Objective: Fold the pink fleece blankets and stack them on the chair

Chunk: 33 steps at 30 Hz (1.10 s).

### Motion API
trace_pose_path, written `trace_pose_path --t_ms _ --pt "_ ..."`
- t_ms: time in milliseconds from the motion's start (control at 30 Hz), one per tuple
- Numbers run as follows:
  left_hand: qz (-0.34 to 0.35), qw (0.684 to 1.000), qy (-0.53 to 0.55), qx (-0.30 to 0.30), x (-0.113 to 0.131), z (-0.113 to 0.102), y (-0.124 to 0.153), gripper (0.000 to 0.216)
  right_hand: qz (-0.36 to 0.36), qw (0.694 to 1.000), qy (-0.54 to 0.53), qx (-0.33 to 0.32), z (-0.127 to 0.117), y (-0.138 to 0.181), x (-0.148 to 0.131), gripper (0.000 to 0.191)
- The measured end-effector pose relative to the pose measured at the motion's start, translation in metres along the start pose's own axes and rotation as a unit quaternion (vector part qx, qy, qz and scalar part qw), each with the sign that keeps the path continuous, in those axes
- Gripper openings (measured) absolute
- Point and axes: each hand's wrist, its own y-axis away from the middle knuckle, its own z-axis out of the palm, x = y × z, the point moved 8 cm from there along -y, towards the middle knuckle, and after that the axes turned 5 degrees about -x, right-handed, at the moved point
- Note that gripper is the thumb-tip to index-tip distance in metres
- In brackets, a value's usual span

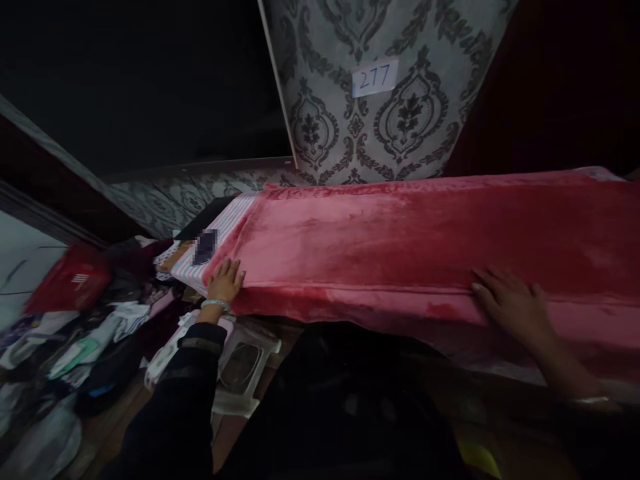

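Observation:
A red and pink plush blanket (360,240) lies spread over a long, low surface, with its near edge hanging down. My left hand (226,281) rests on the blanket's left near corner, fingers stretched out. Farther right, my right hand (513,307) lies flat on the blanket near its front fold, slightly blurred, fingers apart. Beyond the blanket's left end, a striped cloth (235,217) shows, with a dark pixelated item (205,246) on it.
Below my left arm stands a white plastic stool (245,373). Heaped clothes (115,327) and a red bag (70,280) cover the left side. Behind the blanket are a large dark screen (150,87) and patterned wallpaper (320,127) bearing a paper marked 277 (375,78).

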Motion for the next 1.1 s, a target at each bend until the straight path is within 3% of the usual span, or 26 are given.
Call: trace_pose_path --t_ms 133,267,400,633,900,1100 --pt "0.060 0.995 0.082 -0.012 -0.020 -0.013 -0.006 0.057 -0.093 0.992 -0.085 0.028 0.004 -0.005 -0.057 0.052" --pt "0.063 0.990 0.130 0.004 -0.034 -0.021 -0.013 0.051 -0.160 0.975 -0.148 0.036 0.013 -0.011 -0.119 0.046" --pt "0.059 0.987 0.148 0.016 -0.041 -0.016 -0.024 0.051 -0.179 0.972 -0.153 -0.017 0.031 -0.019 -0.158 0.042" --pt "0.059 0.973 0.224 0.007 -0.048 0.000 -0.034 0.054 -0.148 0.979 -0.132 -0.051 0.053 -0.017 -0.166 0.045" --pt "0.015 0.955 0.293 -0.048 -0.056 0.007 -0.045 0.065 -0.143 0.981 -0.110 -0.074 0.052 -0.015 -0.167 0.050" --pt "-0.018 0.949 0.310 -0.048 -0.050 0.000 -0.053 0.049 -0.155 0.982 -0.086 -0.072 0.049 -0.013 -0.175 0.048"
